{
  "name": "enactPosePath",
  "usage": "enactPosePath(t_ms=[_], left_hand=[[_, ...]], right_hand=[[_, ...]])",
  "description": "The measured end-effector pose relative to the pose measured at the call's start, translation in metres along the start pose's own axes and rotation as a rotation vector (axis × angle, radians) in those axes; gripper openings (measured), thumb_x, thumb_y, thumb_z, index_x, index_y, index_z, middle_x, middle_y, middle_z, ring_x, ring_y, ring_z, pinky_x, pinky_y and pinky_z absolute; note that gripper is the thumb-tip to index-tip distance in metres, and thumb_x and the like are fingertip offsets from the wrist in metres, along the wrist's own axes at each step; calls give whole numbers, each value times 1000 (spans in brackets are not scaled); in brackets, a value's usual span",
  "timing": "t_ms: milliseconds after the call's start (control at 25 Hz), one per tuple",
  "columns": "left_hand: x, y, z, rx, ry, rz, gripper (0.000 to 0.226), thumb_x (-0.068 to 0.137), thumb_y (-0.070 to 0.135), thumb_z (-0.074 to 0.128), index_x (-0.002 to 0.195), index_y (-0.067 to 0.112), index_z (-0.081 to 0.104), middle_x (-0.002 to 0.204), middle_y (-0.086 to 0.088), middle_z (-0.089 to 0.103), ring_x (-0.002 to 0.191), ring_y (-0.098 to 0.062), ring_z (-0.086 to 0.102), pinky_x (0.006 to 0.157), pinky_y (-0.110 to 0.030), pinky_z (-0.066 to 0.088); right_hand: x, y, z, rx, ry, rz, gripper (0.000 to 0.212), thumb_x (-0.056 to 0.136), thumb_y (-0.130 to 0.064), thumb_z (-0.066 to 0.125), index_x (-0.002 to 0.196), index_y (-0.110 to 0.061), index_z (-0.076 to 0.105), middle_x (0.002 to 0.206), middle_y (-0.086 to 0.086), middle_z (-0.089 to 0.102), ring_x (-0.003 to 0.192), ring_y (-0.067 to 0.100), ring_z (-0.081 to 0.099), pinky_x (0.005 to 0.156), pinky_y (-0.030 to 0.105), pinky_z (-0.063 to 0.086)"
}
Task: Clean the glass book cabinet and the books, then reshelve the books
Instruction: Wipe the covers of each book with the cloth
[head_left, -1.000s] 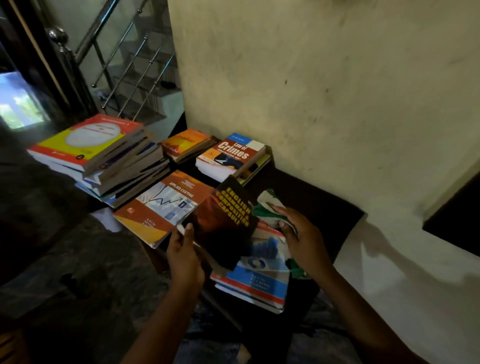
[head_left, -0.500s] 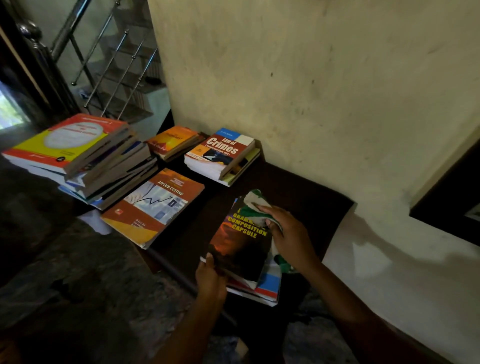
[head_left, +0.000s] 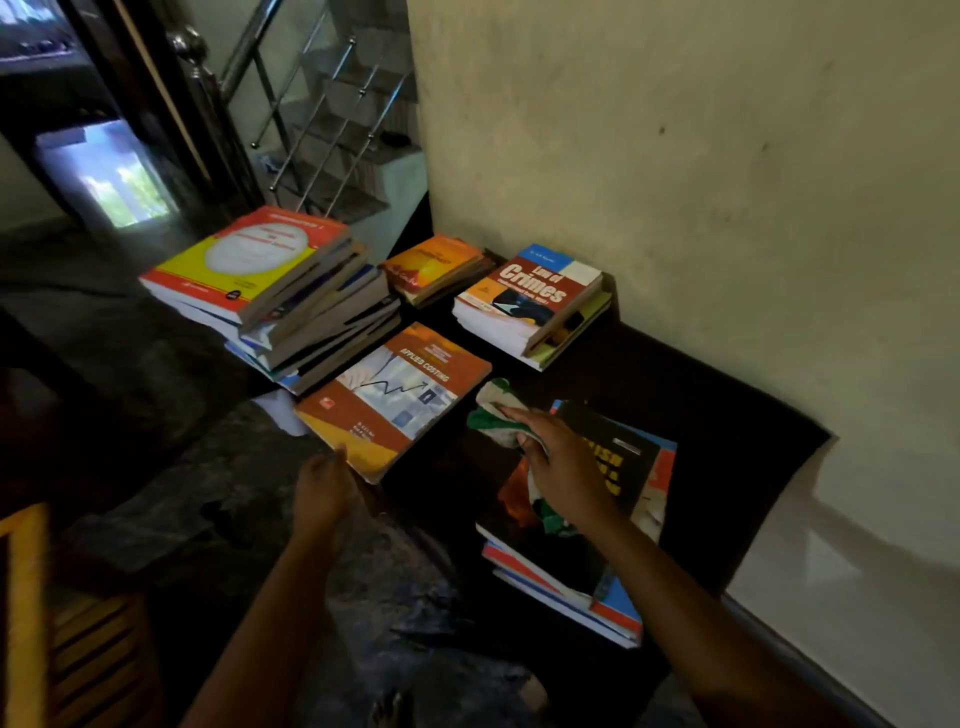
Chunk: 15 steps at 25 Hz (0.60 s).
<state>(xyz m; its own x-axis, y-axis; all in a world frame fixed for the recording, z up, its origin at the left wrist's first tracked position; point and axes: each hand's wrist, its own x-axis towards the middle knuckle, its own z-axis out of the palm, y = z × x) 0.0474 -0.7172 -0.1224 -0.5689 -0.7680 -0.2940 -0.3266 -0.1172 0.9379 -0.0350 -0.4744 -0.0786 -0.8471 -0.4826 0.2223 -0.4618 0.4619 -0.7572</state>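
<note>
The right hand (head_left: 561, 467) lay over a soft green and white cloth (head_left: 493, 410), its fingers straight and close together, pressing the cloth down at the far left corner of a black paperback with yellow title letters (head_left: 618, 467). This book lay flat on top of a short stack of blue and red paperbacks (head_left: 613, 608) at the near end of the dark low table (head_left: 701, 395), just beside the pale wall.

The left hand (head_left: 322, 488) was at the near corner of an orange "Applied Costing" paperback (head_left: 395, 400), which lay flat in the middle of the table. The hand was blurred, so I cannot tell whether its fingers already touched or gripped the corner.

Behind were a tall, leaning pile of books with a red and yellow cover on top (head_left: 291, 291), a small orange book (head_left: 436, 265) and a thick "Law of Crimes" book (head_left: 540, 296). The glass cabinet was not in view.

I judge the orange paperback to be light, with a thin and smooth cover that bends easily. Lifted by one corner, it would probably sag or slip. A better hold would be along the spine, with the fingers under and the thumb on top. The cloth was limp and would need a flat palm to wipe well.
</note>
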Motion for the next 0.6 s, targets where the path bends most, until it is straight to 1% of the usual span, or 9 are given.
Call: enactPosePath(t_ms=[80, 160, 200, 280, 320, 400, 480, 520, 600], left_hand=[[54, 0, -5, -29, 83, -132, 42, 93, 36, 53, 111, -3, 55, 110, -20, 58, 100, -34, 56, 91, -39, 43], [86, -1, -3, -127, 65, -295, 35, 86, 36, 65, 96, 3, 56, 97, -18, 60, 84, -32, 59, 82, -39, 46], [92, -1, 0, -116, 33, -310, 34, 82, 35, 70, 92, 5, 56, 93, -16, 60, 79, -31, 59, 77, -39, 48], [92, 0, 1, 33, -45, -239, 41, 78, 38, 74, 98, 6, 59, 98, -14, 63, 84, -32, 62, 75, -36, 50], [90, -3, -2, 34, -80, -208, 45, 75, 41, 75, 101, 7, 59, 102, -14, 64, 87, -31, 63, 76, -37, 52], [88, -14, -12, -74, -107, -183, 45, 79, 35, 71, 112, 7, 57, 111, -15, 64, 92, -31, 63, 79, -44, 54], [89, -21, -21, -312, -117, -260, 27, 91, 17, 58, 115, 4, 54, 116, -16, 61, 91, -32, 61, 78, -46, 53], [87, -20, -24, -436, -130, -329, 18, 95, 11, 50, 111, 3, 54, 111, -15, 60, 86, -29, 60, 73, -42, 53], [84, -13, -32, -587, -186, -469, 20, 100, 16, 40, 112, 6, 52, 98, -12, 60, 79, -24, 57, 63, -36, 51]], right_hand=[[26, -11, 18, 8, -19, -26, 35, 93, -2, 48, 125, -13, 56, 129, 9, 55, 119, 24, 52, 95, 25, 41], [55, -19, 36, -11, -36, -4, 36, 94, -5, 47, 128, -15, 54, 132, 8, 53, 120, 25, 51, 96, 32, 44], [67, -21, 43, -26, -39, 13, 36, 95, -7, 47, 129, -16, 53, 133, 8, 52, 120, 26, 51, 96, 34, 44], [94, -23, 57, -66, -30, 44, 36, 96, -10, 47, 131, -18, 52, 136, 8, 50, 120, 29, 50, 96, 39, 45], [109, -23, 65, -86, -32, 50, 37, 96, -10, 47, 131, -18, 51, 137, 8, 49, 121, 29, 50, 96, 41, 44], [142, -27, 81, -98, -45, 49, 37, 96, -8, 46, 131, -17, 51, 137, 8, 49, 122, 28, 48, 99, 40, 42], [177, -25, 99, -81, -46, 60, 37, 95, -7, 48, 130, -14, 53, 136, 10, 51, 123, 26, 48, 100, 31, 40], [190, -22, 109, -74, -49, 72, 37, 94, -8, 50, 130, -13, 53, 137, 10, 50, 125, 27, 47, 101, 28, 37], [205, -10, 134, -151, -124, 85, 41, 93, -17, 52, 134, -16, 50, 144, 12, 41, 133, 29, 38, 106, 32, 32]])
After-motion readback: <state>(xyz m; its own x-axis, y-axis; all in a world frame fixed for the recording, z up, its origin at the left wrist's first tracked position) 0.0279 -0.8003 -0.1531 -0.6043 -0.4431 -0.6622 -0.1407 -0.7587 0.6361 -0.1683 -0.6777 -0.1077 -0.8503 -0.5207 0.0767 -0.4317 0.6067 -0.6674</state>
